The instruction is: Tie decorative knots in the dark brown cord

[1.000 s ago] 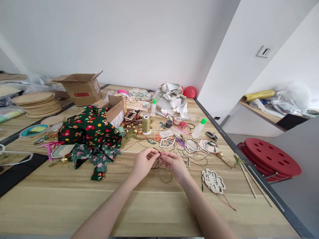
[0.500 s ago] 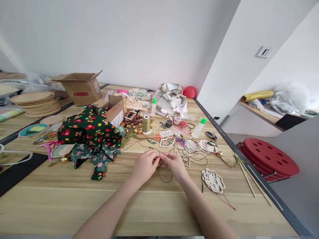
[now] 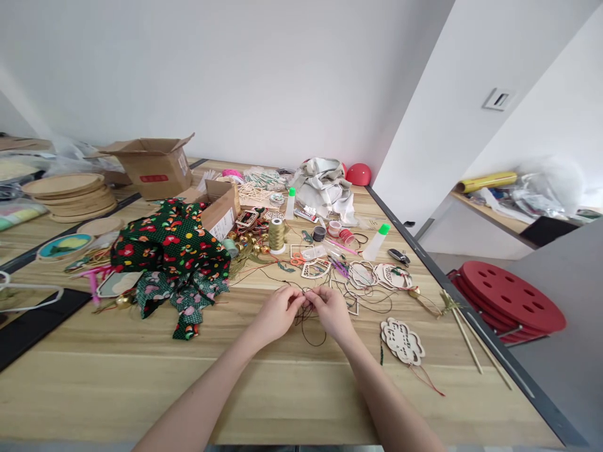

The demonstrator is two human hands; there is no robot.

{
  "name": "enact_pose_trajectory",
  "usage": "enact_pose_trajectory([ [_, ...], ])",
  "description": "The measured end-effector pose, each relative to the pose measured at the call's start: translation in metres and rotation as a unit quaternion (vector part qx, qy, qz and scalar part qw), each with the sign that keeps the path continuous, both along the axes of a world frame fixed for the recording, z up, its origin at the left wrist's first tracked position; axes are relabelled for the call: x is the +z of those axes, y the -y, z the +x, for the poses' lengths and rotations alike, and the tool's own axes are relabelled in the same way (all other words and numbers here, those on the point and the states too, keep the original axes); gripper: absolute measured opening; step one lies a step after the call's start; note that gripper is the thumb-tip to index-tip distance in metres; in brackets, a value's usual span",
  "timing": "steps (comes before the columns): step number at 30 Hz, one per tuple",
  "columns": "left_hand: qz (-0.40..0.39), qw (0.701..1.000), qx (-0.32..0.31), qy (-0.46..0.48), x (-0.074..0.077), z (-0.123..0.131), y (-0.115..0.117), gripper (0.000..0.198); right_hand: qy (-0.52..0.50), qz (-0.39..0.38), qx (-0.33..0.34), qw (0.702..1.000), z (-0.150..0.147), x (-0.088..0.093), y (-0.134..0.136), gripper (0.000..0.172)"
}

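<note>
hands [image 3: 279,312]: pinching dark cord [image 3: 304,315] | tall carton [image 3: 162,168]: open, contents hidden

L hand [image 3: 279,312], R hand [image 3: 333,312], forearms [image 3: 220,371], all bare

On your side of the gold thread spool [image 3: 277,237], your left hand [image 3: 281,312] has edged slightly rightward. Half a second ago your fingertips met; now a narrow gap parts them, and more of the dark cord [image 3: 303,316] shows between your hands. Your right hand [image 3: 332,312] is more curled than a second ago, its fingers tucked inward.
</note>
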State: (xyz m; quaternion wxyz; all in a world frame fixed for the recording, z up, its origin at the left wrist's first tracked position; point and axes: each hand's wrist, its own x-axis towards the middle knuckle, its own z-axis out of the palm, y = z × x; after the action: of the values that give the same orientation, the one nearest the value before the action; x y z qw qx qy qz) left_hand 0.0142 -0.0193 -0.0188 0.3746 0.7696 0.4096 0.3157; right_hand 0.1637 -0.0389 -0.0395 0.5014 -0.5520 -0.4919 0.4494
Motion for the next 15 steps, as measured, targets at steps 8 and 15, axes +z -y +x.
enact_pose_trajectory([
  [8, -0.312, 0.933, -0.090, 0.153, 0.018, -0.005, 0.000, 0.033, 0.014, 0.021, -0.020, 0.999, 0.003, 0.008, 0.001, 0.023],
  [15, -0.419, 0.824, -0.115, 0.364, 0.040, -0.023, -0.003, 0.026, 0.100, 0.065, -0.129, 0.984, 0.023, 0.014, -0.002, 0.025],
])
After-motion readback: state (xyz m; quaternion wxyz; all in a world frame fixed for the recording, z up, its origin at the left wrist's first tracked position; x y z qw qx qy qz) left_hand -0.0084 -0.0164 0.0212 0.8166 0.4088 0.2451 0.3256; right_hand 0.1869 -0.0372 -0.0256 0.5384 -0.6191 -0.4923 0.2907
